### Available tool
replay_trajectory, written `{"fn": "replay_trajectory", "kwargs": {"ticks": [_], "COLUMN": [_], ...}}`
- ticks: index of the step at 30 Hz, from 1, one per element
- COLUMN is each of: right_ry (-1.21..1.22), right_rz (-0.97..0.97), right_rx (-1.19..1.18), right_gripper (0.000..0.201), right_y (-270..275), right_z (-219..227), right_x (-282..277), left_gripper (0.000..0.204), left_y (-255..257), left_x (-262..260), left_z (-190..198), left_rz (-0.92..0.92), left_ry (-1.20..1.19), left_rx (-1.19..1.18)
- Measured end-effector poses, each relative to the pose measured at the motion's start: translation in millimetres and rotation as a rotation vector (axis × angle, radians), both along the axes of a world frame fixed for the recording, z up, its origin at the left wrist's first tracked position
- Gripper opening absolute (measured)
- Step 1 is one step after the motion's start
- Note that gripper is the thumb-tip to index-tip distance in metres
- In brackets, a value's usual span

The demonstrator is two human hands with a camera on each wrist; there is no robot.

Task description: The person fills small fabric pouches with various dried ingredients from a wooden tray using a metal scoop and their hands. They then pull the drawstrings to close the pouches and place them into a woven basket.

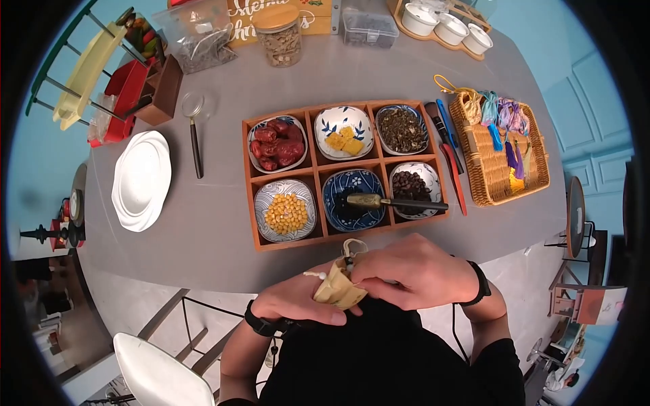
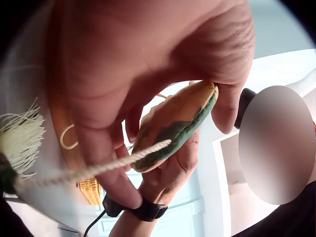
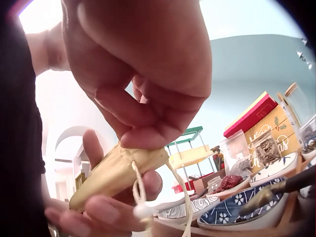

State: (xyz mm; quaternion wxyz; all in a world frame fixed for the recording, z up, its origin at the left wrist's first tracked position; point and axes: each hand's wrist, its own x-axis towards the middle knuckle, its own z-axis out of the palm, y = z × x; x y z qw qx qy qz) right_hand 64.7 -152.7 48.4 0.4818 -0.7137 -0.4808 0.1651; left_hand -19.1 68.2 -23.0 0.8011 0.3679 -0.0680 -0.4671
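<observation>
A small pale-yellow drawstring pouch (image 1: 336,288) is held low in front of the person's black shirt. The left hand (image 1: 298,298) grips its body, thumb across one side. At its top edge, the right hand (image 1: 413,272) has its fingers bent and bunched at the mouth. In the right wrist view, those fingertips meet at the rim of the pouch (image 3: 116,173), and a cord with a white bead hangs down. The left wrist view shows the pouch's underside (image 2: 170,126) with a green patch, between the left hand's (image 2: 148,74) thumb and fingers. What lies inside is hidden.
A wooden tray (image 1: 254,218) with several bowls, including red dates (image 1: 276,143) and yellow kernels (image 1: 287,214), stands just beyond the hands. A scoop (image 1: 365,200) lies across it. A wicker basket (image 1: 479,177) with tassels stands right; white dishes (image 1: 141,180) stand left.
</observation>
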Motion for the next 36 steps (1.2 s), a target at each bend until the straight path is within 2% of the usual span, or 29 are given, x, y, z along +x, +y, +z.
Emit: {"fn": "replay_trajectory", "kwargs": {"ticks": [3, 4, 5, 7, 8, 10, 11, 15, 17, 21, 23, 24, 26, 28, 30, 31, 33, 36], "right_ry": [0.210, 0.324, 0.326, 0.497, 0.500, 0.879, 0.911, 0.962, 0.850, 0.853, 0.589, 0.590, 0.494, 0.463, 0.277, 0.275, 0.106, 0.015], "right_rz": [0.024, 0.028, 0.028, 0.033, 0.035, -0.037, -0.026, -0.116, -0.070, -0.076, -0.071, -0.068, -0.110, -0.116, -0.213, -0.212, -0.272, -0.304], "right_rx": [-0.043, -0.082, -0.081, -0.042, -0.040, 0.074, 0.148, 0.262, 0.250, 0.268, 0.168, 0.168, 0.136, 0.125, -0.025, -0.021, -0.186, -0.292], "right_gripper": [0.018, 0.021, 0.021, 0.031, 0.031, 0.039, 0.042, 0.046, 0.046, 0.049, 0.051, 0.051, 0.052, 0.051, 0.050, 0.050, 0.047, 0.044], "right_y": [3.8, 6.2, 7.4, 9.1, 10.0, 12.1, 15.3, 19.2, 10.4, 2.9, 1.8, 2.6, 5.1, 6.4, 6.5, 6.9, 8.3, 10.3], "right_z": [4.5, 7.0, 3.9, -6.6, -10.3, -15.5, -16.0, -9.0, -8.3, -5.9, -2.0, -0.5, 2.6, 8.9, 17.0, 21.4, 29.4, 36.0], "right_x": [0.4, 0.9, 0.7, 0.7, -1.2, -6.7, -8.3, -13.3, -12.0, -21.0, -24.8, -27.1, -32.2, -34.6, -37.8, -40.2, -45.0, -48.7], "left_gripper": [0.071, 0.071, 0.070, 0.067, 0.064, 0.064, 0.064, 0.071, 0.073, 0.079, 0.085, 0.085, 0.086, 0.079, 0.080, 0.078, 0.077, 0.077], "left_y": [1.4, 2.6, 3.6, 4.2, 4.8, 6.7, 8.1, 16.3, 18.6, 21.0, 23.5, 23.7, 22.6, 20.9, 20.8, 22.5, 25.0, 27.3], "left_x": [4.8, 8.8, 10.9, 10.9, 10.4, 6.8, 5.7, 6.4, 4.1, 3.2, 1.6, 0.5, -0.6, -0.5, -4.7, -6.9, -9.1, -11.5], "left_z": [14.0, 17.9, 19.9, 21.0, 21.1, 15.4, 13.1, 27.8, 27.0, 31.4, 32.4, 31.8, 29.4, 32.8, 32.7, 31.9, 32.4, 32.1], "left_rz": [0.088, 0.054, 0.018, 0.061, 0.104, 0.176, 0.245, 0.175, 0.201, 0.326, 0.307, 0.309, 0.254, 0.275, 0.417, 0.453, 0.455, 0.450], "left_ry": [0.005, -0.198, -0.401, -0.445, -0.492, -0.525, -0.561, -0.518, -0.627, -0.772, -0.829, -0.828, -0.648, -0.703, -0.598, -0.655, -0.651, -0.657], "left_rx": [0.007, 0.159, 0.312, 0.376, 0.439, 0.432, 0.421, 0.524, 0.607, 0.638, 0.635, 0.637, 0.636, 0.667, 0.676, 0.699, 0.741, 0.811]}}
